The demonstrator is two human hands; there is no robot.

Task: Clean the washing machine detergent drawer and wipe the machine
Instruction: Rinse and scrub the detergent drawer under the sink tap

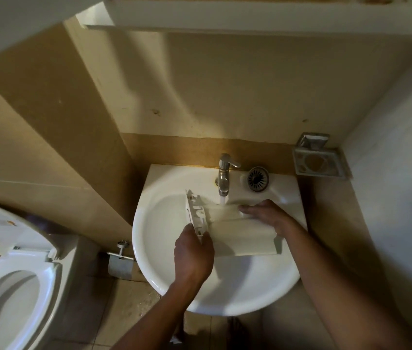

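While drawer (240, 236) is gripped mid-frame by curled left hand (193, 251) and pressed by flat right hand (268, 215), it should be tilted under tap (224, 178) flow.

A white drawer (240, 233) over a white sink (164, 271), a silver tap (224, 176), beige walls (225, 84), a white toilet (10, 274).

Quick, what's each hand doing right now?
Left hand: grips the drawer.
Right hand: on the drawer; grip cannot be told.
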